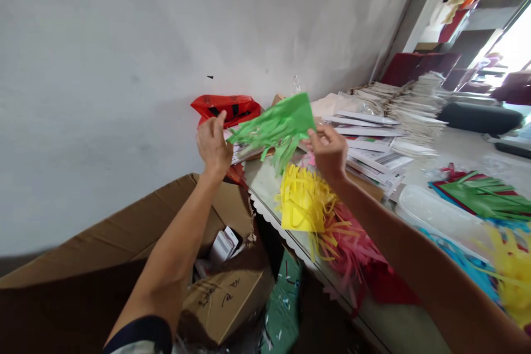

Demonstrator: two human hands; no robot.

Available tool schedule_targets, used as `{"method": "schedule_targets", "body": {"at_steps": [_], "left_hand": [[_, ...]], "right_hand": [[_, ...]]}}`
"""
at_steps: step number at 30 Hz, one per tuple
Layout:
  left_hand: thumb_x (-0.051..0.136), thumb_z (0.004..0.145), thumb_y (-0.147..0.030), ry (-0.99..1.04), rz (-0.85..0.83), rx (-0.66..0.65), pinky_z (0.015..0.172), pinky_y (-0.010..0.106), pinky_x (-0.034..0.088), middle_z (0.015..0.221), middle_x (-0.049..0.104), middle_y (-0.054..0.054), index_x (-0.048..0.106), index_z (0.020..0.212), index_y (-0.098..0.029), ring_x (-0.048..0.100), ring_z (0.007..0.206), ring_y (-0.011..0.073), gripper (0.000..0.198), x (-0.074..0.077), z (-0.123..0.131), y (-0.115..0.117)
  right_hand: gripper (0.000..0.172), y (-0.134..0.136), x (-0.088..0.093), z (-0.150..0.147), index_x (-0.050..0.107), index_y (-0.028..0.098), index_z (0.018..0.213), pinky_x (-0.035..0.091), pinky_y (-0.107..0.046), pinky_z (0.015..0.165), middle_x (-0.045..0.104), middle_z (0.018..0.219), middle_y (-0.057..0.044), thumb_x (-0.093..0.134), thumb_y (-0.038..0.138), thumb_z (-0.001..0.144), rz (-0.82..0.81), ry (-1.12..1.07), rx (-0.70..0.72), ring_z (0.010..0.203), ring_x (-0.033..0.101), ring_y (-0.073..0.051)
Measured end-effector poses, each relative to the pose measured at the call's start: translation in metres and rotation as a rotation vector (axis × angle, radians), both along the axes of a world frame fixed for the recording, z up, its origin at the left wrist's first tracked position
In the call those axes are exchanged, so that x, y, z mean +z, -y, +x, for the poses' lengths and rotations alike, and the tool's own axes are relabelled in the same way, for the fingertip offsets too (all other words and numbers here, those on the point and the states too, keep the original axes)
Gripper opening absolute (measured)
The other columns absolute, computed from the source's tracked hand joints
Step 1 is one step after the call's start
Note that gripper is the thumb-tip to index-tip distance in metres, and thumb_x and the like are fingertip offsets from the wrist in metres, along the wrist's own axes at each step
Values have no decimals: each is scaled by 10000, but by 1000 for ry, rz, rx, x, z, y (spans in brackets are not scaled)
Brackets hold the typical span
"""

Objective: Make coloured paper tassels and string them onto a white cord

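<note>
A green fringed paper sheet [286,121] is stretched in the air between my two hands. My right hand [329,149] pinches its uncut solid edge. At the other end my left hand [214,141] has its fingers closed on the tips of the cut strips. Some strips hang loose below the sheet. Under it on the table lies a yellow fringed paper [301,204], its strips spread out. Pink and red fringed paper [359,243] lies beside the yellow one, partly behind my right forearm.
A cardboard box [232,304] with small white boxes inside stands below left. On the table [265,182] are a red plastic bag [226,108], stacked white papers [415,116], a clear plastic container [435,215] and more fringed paper [485,193] in several colours. A grey wall [124,66] rises behind.
</note>
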State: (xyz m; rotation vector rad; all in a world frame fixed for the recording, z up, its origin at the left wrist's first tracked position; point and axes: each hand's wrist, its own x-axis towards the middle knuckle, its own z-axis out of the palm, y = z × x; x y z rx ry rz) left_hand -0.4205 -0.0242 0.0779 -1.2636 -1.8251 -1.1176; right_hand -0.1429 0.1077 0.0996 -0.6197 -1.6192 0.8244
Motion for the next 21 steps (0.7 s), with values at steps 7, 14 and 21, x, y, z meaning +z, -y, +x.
{"method": "schedule_targets", "body": {"at_steps": [7, 14, 21], "left_hand": [[600, 844, -179, 55, 183, -220, 1088, 489, 500, 1382, 630, 138, 525, 1499, -214, 582, 1271, 319, 660, 1, 57, 35], [670, 898, -274, 41, -263, -589, 947, 405, 586, 1380, 697, 125, 655, 1379, -226, 654, 1248, 300, 485, -36, 137, 40], [650, 874, -318, 149, 30, -439, 934, 395, 577, 972, 829, 41, 818, 975, -219, 760, 928, 249, 220, -55, 132, 17]], "right_hand": [[286, 8, -10, 28, 766, 226, 1133, 562, -371, 980, 774, 1202, -82, 497, 220, 1034, 452, 503, -121, 1125, 716, -238], [323, 48, -65, 50, 796, 245, 1143, 566, -298, 854, 776, 1239, -78, 492, 194, 1045, 382, 868, -44, 1049, 739, -228], [378, 119, -64, 135, 662, 254, 1407, 560, -308, 986, 640, 1495, -58, 521, 222, 1058, 286, 800, -114, 1241, 664, -200]]}}
